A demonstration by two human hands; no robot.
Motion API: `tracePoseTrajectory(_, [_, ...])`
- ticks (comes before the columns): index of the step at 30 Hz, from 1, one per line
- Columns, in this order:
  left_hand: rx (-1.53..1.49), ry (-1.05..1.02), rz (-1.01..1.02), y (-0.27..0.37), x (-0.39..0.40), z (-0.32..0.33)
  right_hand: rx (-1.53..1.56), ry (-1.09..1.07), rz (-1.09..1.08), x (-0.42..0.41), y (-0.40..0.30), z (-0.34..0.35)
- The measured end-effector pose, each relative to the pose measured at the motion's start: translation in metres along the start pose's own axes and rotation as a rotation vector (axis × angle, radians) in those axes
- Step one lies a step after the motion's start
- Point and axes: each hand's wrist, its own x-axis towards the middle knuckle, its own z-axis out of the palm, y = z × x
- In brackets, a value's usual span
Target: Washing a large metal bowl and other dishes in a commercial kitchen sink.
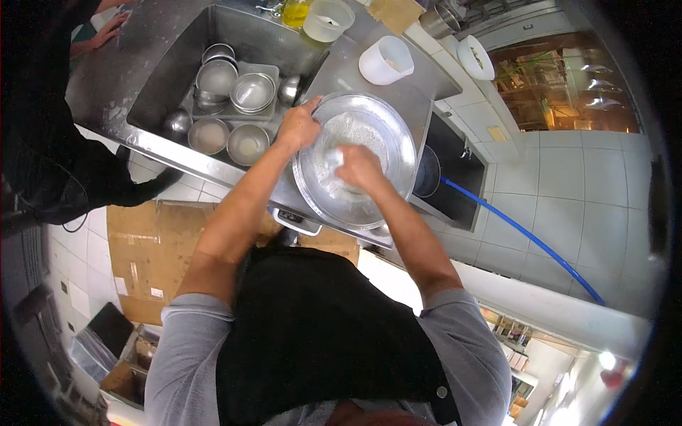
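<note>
A large round metal basin (403,160) rests on the steel counter to the right of the sink, with foamy liquid (346,128) in it. My left hand (300,127) grips the basin's left rim. Inside the basin is my right hand (359,166), its fingers curled around a small whitish pad or cloth (334,158), blurred and mostly covered by the hand. In the sink (266,26), several small metal bowls (216,77) lie stacked in and around a clear plastic tray (273,109). Some bowls hold cloudy liquid.
A white plastic jug (378,64), a clear tub (327,24) and a container of yellow liquid (295,11) stand behind the basin. Right of the counter, a blue hose (522,231) leads to a bucket (428,170). A co-worker's hand (111,30) rests on the counter, far left.
</note>
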Motion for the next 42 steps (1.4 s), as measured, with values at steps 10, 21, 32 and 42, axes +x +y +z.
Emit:
tracePoseTrajectory(10, [-0.015, 0.021, -0.026, 0.011, -0.008, 0.0, -0.129, -0.057, -0.073, -0.023, -0.001, -0.003])
tracePoseTrajectory(21, [-0.047, -0.035, -0.069, 0.019, -0.011, -0.003, -0.136, -0.002, 0.087, 0.007, 0.003, -0.005])
tracePoseTrajectory(32, [-0.002, -0.092, -0.047, 0.017, -0.001, -0.001, -0.045, 0.04, 0.227, 0.03, -0.007, -0.021])
tracePoseTrajectory(42, [0.019, -0.058, -0.012, 0.003, 0.014, 0.013, -0.104, -0.058, 0.186, 0.014, -0.013, -0.021])
